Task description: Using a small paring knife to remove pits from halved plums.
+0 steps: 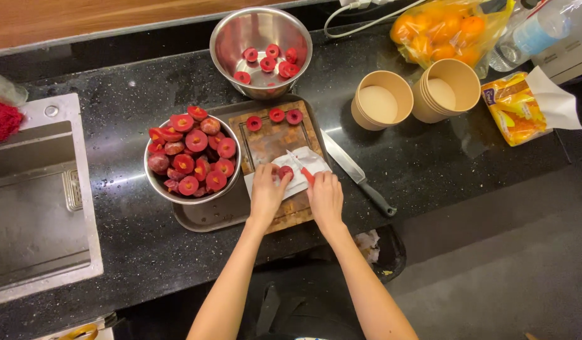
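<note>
My left hand [267, 191] pinches a small red fruit [285, 172] on a white paper sheet [311, 158] that lies on a wooden cutting board [265, 146]. My right hand [325, 196] grips a small knife with a red handle [306, 175]; its blade points at the fruit. Three cut red pieces [275, 116] line the board's far edge. To the left of the board, a steel bowl [157, 184] holds several halved red fruits. A second steel bowl [260, 39] farther back holds several cut pieces.
A large kitchen knife [357, 173] lies right of the board on the black counter. Paper cups [382, 99] and a cup stack [447, 89] stand at the back right beside a bag of oranges [445, 28] and a yellow packet [516, 106]. A steel sink [33, 189] is at the left.
</note>
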